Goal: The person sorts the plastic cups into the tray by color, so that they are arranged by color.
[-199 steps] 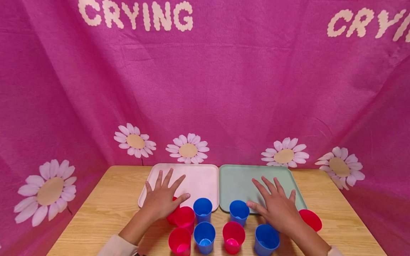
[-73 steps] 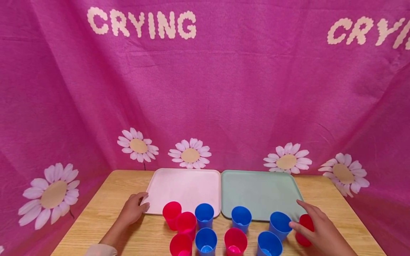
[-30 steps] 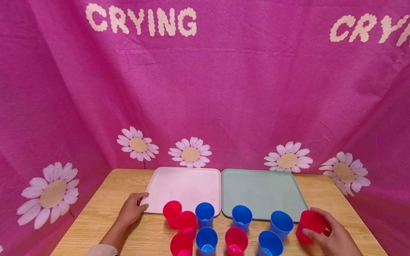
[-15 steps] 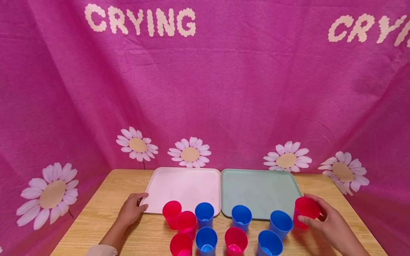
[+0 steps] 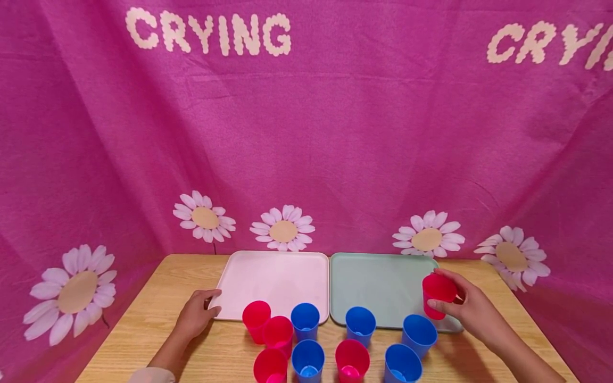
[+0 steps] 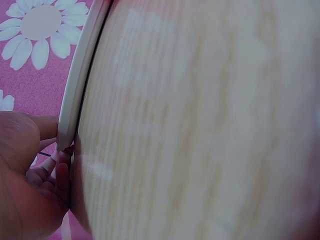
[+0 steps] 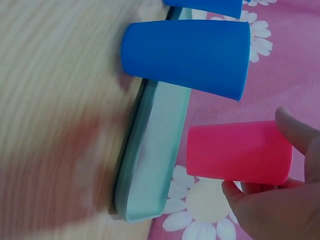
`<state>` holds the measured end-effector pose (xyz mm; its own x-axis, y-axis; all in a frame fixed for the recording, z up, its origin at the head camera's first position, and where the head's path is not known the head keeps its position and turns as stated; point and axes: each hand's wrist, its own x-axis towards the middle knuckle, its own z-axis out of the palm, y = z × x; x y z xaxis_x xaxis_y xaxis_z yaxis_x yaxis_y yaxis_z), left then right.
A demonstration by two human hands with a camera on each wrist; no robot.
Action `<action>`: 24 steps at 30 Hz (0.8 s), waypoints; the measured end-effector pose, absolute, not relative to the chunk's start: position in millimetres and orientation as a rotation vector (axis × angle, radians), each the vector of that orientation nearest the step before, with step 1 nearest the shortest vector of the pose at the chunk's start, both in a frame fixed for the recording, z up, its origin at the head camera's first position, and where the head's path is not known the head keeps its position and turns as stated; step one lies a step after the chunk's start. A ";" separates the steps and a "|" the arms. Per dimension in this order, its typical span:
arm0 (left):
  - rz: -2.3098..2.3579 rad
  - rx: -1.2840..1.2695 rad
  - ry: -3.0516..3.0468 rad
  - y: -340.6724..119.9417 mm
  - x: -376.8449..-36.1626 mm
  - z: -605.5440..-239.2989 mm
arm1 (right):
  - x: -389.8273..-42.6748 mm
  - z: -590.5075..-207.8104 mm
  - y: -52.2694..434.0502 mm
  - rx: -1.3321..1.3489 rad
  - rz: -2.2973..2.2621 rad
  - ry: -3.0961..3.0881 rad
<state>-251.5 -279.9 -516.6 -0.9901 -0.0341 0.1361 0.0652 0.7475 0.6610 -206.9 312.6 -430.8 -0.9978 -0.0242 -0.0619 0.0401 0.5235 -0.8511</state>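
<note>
Red cup, head view: we see our right hand [image 5: 471, 308] gripping a red cup [image 5: 437, 294] by its side, thumb and fingers curled round it, held above the right edge of the green tray [image 5: 378, 282].
Left hand, head view: our left hand [image 5: 195, 315] rests on the wooden table [image 5: 143, 330] with fingers loosely curled against the front left corner of the pink tray [image 5: 278, 276]; we cannot tell from here whether it grips the rim.
Other cups, head view: we count four blue cups and four red ones standing along the table's front edge, before the two trays; the nearest blue cup [image 5: 419, 334] stands just below the held cup.
Left wrist view: our fingers [image 6: 47, 172] touch the pink tray's rim [image 6: 75, 95] at its corner, beside the blurred table top [image 6: 200, 125].
Right wrist view: we see the red cup [image 7: 239, 151] pinched between thumb and fingers [image 7: 297, 131], clear of the green tray's rim [image 7: 150, 155], with a blue cup [image 7: 187, 55] standing on the table close against that tray.
</note>
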 end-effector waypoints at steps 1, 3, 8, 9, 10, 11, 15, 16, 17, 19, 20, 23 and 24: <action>-1.070 -0.026 -2.805 -280.0 -251.5 -516.8 | -208.7 -430.6 311.3 0.001 -1.511 2.676; -1.075 -0.027 -2.803 -280.1 -251.5 -517.2 | -212.3 -429.8 308.8 -0.016 -1.530 2.659; -1.080 -0.028 -2.798 -281.2 -252.4 -519.2 | -221.3 -428.3 303.1 -0.067 -1.541 2.645; -1.079 -0.028 -2.798 -281.4 -252.4 -519.5 | -223.0 -428.1 302.0 -0.081 -1.540 2.645; -1.076 -0.029 -2.800 -281.3 -252.4 -519.5 | -224.9 -427.8 300.8 -0.086 -1.540 2.642; -1.076 -0.029 -2.800 -281.3 -252.4 -519.6 | -226.8 -427.5 299.8 -0.097 -1.542 2.638; -1.079 -0.025 -2.805 -280.6 -251.6 -518.4 | -233.8 -425.8 294.2 -0.133 -1.565 2.609; -1.079 -0.026 -2.805 -280.3 -251.3 -518.0 | -235.8 -424.9 292.6 -0.140 -1.574 2.600; -1.084 -0.025 -2.803 -280.2 -251.3 -517.8 | -237.5 -423.8 290.9 -0.150 -1.585 2.589; -1.085 -0.024 -2.803 -279.7 -250.9 -517.0 | -241.8 -421.5 287.5 -0.171 -1.601 2.567; -1.083 -0.025 -2.804 -279.5 -250.8 -516.6 | -244.1 -420.1 285.6 -0.181 -1.609 2.555; -1.087 -0.017 -2.808 -279.1 -251.0 -516.3 | -251.9 -416.9 280.5 -0.214 -1.607 2.530; -1.086 -0.015 -2.809 -278.9 -251.1 -516.2 | -254.7 -416.3 278.8 -0.227 -1.605 2.524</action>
